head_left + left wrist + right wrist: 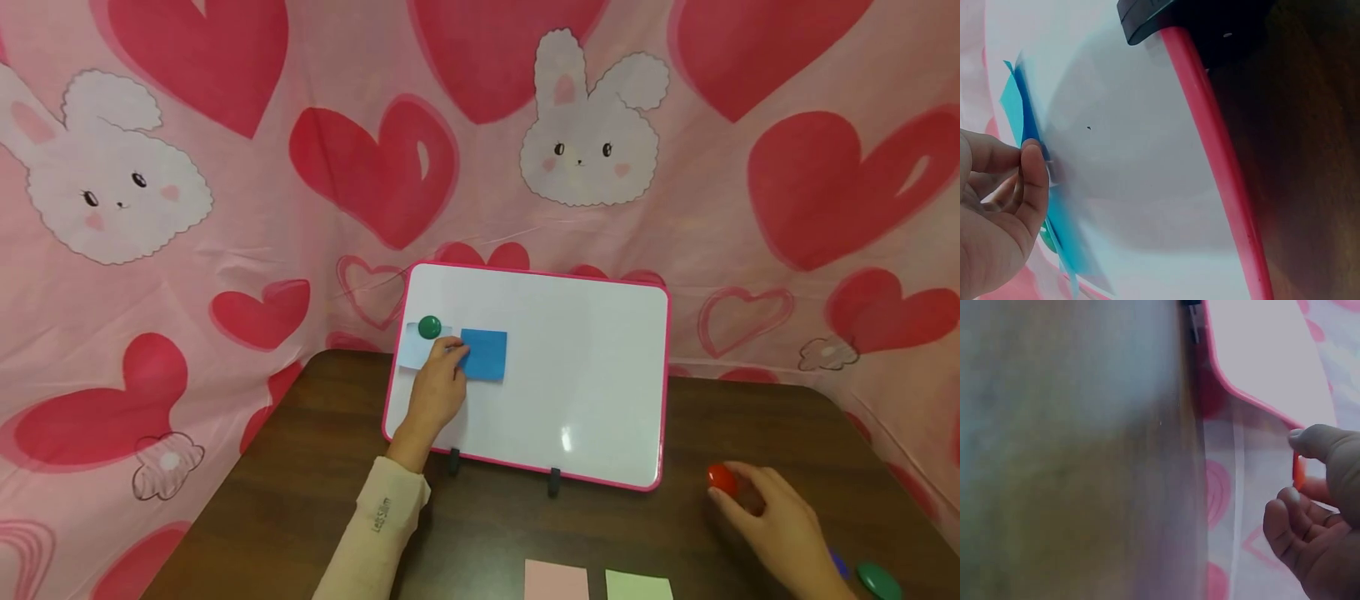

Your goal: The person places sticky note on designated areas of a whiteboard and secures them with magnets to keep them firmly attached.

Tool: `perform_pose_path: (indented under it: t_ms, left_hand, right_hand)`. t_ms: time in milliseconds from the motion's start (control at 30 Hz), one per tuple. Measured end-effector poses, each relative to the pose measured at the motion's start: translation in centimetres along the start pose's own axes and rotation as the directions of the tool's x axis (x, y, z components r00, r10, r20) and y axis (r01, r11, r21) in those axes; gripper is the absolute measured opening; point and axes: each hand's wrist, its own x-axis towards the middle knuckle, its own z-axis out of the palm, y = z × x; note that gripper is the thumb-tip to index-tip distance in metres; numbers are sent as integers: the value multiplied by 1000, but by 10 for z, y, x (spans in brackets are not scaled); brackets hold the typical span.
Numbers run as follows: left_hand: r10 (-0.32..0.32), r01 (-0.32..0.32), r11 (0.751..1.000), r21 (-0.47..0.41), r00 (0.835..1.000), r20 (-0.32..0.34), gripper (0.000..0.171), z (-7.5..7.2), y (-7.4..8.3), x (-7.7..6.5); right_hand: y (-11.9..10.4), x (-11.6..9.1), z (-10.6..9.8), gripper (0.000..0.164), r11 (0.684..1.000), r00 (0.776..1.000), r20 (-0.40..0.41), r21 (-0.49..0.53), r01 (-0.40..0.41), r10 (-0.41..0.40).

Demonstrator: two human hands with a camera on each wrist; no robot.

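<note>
A whiteboard (pixel 585 358) with a pink frame stands tilted on the table. My left hand (pixel 440 387) pinches the left edge of a blue sticky note (pixel 486 356) against the board's left half; the left wrist view shows thumb and finger on the blue note (pixel 1015 106). Beside it, a pale blue note (pixel 412 354) hangs under a round green magnet (pixel 430 327), partly covered by my left hand. Off the board's right side, my right hand (pixel 780 517) holds a round red magnet (pixel 722 478) between thumb and fingers, above the table.
A pink sticky note (pixel 556 579) and a light green one (pixel 639 585) lie at the table's near edge. Near my right wrist are a blue magnet (pixel 840 565) and a green magnet (pixel 879 581). Black feet (pixel 554 482) support the board. Behind hangs a heart-patterned curtain (pixel 480 192).
</note>
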Motion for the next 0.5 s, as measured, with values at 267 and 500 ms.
perform_pose_path:
  t_ms: [267,500]
  left_hand:
    - [-13,12,1000,28,1000,21,37,0,-1,-1]
    - [21,-22,998,61,1000,10,37,4,-3,-2]
  right_hand:
    - [-31,17,8,42,992,989,-99,55,112,-106]
    - [-58,40,11,44,973,963,-189,86,213,-194]
